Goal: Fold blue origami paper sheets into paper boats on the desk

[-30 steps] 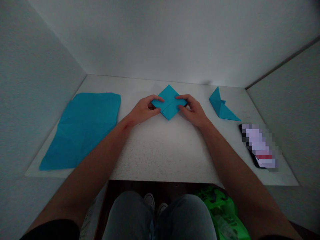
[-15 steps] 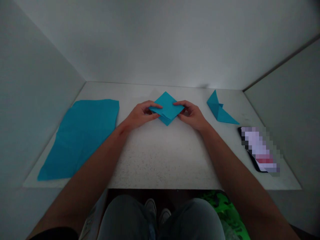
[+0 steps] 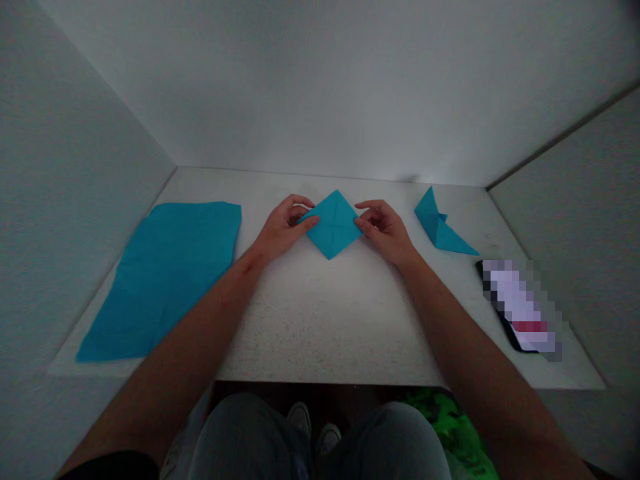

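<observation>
Phone screen (image 3: 517,300) is illegible. The folded paper (image 3: 333,233) shows creases where a flap showed earlier; the left hand (image 3: 285,228) pinches one corner, the right hand (image 3: 384,232) touches another, grip unclear.

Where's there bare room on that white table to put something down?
On the table, the widest bare patch lies between the forearms, from the blue diamond to the near edge. A smaller one separates the large sheet from the left hand. It's crowded at right, where the folded piece and phone sit close together.

Blue paper diamond (image 3: 334,232); cross-creased; between left fingers (image 3: 307,225) and right fingers (image 3: 364,225)
</observation>
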{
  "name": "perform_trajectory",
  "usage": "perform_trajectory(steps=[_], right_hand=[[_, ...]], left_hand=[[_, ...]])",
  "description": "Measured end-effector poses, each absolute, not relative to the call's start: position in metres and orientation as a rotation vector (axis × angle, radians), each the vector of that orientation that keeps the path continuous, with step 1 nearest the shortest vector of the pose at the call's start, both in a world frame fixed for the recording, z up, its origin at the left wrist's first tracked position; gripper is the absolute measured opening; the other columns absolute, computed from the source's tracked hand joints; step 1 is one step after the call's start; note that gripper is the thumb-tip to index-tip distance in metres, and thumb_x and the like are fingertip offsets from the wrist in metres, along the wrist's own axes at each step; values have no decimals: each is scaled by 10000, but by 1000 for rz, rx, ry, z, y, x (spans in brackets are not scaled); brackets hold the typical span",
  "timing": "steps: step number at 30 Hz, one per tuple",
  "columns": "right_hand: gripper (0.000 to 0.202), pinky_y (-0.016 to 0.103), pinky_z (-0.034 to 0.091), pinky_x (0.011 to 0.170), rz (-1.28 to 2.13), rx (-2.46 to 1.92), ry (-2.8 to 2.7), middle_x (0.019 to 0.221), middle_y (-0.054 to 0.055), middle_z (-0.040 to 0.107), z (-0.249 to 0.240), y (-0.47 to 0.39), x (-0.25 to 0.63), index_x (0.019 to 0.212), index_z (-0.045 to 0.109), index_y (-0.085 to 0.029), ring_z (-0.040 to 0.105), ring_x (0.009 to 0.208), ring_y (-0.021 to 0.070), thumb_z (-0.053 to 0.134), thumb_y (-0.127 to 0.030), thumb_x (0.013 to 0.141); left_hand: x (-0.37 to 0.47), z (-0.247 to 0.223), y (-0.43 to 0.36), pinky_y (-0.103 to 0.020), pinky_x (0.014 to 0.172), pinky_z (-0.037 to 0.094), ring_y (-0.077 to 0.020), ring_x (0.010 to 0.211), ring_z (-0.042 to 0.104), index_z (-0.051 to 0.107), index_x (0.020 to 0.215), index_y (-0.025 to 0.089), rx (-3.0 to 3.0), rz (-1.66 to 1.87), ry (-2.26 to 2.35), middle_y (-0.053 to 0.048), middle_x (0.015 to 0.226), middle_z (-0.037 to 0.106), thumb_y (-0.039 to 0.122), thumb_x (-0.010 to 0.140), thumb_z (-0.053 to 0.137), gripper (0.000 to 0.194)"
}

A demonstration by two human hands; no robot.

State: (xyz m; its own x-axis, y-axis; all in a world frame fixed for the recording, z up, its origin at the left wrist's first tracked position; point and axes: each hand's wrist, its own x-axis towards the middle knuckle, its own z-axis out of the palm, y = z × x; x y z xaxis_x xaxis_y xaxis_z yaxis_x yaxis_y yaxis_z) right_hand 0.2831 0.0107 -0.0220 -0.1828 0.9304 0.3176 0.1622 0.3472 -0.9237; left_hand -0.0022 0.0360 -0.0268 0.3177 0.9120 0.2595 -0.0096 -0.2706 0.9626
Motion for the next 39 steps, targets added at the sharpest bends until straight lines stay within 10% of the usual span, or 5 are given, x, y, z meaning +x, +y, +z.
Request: perform_trajectory(steps=[9,17,26,39], right_hand=[[387,349,539,809,792,-954,-1877,1020,34,735,-20,5,286,1347,828,-344,660,906,198,723,-588,1066],[564,356,576,819,739,-1029,-1844,953,12,704,-22,7,289,1480,760,-293,607,778,167,845,-516,969],[388,329,529,707,595,-1011,-1693,876,27,679,-10,8,283,922,788,-262,589,754,170,802,-644,980],[450,253,390,494,895,-945,-1475,678,-78,562,-9,7,277,1112,702,-287,480,517,103,868,-656,917]], left_hand=[[1,-21,27,-246,672,525,-140,777,691,769,1146,232,1720,1114,858,-25,933,778,497,968,806,322],[-5,-15,27,-308,805,622,-201,938,762,823,1356,214,1820,1110,986,-110,1227,841,462,866,907,556],[-2,-10,28,-262,686,566,-155,818,682,849,878,229,1907,1276,992,-58,942,750,585,931,847,360],[-1,-15,33,-263,646,584,-143,671,709,796,1110,206,1607,1233,946,-33,820,765,681,922,831,511]])
